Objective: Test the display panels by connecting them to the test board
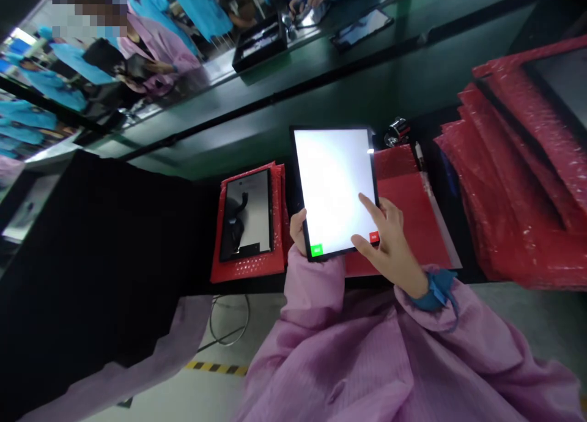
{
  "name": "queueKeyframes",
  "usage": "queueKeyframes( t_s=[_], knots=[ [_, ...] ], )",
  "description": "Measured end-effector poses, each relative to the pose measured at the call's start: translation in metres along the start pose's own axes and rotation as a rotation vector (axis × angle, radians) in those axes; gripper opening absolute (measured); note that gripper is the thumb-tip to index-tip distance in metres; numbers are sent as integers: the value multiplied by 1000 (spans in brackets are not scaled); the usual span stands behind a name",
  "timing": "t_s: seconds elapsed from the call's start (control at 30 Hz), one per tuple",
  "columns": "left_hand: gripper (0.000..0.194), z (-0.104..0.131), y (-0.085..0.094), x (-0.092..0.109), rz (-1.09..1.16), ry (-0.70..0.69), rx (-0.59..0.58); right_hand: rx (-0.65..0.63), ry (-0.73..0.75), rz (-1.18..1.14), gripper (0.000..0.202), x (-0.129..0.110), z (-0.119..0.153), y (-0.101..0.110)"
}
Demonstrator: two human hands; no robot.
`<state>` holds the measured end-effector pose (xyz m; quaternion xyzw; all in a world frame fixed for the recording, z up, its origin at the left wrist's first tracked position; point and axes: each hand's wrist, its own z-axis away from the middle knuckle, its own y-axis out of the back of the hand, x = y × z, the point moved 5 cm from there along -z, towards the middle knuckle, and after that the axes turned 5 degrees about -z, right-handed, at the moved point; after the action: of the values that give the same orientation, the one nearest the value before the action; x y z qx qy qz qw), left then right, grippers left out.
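While red pouches [518, 220] lie stacked, left fingers [298, 226] grip a tablet [332, 183], right fingers [373, 211] spread.

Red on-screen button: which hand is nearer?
Right. The right hand is right at the red button, which shows between its thumb and index finger; the left hand holds the lit tablet at the opposite edge.

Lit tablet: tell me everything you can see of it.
The lit tablet is a smooth, dark-framed rectangle with a glowing white screen, a green box at lower left, a red box at lower right. It faces the camera in portrait, left hand gripping its lower left edge; right hand over its lower right, contact unclear.
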<state>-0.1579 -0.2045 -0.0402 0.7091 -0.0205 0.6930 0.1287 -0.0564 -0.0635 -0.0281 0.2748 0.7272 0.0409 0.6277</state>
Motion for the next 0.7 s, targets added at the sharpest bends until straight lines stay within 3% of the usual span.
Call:
queueKeyframes(
  t_s=[0.1,0.2,0.27,0.37,0.5,0.6,0.7],
  knots=[
    [83,0,-15,-18,20,40,-47,9,12,156,70,2,3,9],
    [79,3,-12,-35,-95,13,-7,4,72,192,79,1,4,23],
    [77,6,-8,-39,-123,-5,13,32,125,264,94,-7,0,35],
    [81,8,-9,-33,-91,2,-48,40,211,402,109,-27,-14,43],
    [69,9,-15,-23,-102,26,-62,-119,374,429,112,-54,-40,26],
    [62,9,-15,-22,-146,-11,-37,-184,417,413,110,-59,-53,11],
    [58,8,-15,-25,-221,-80,-63,-199,438,462,80,-55,-54,2]
  ],
)
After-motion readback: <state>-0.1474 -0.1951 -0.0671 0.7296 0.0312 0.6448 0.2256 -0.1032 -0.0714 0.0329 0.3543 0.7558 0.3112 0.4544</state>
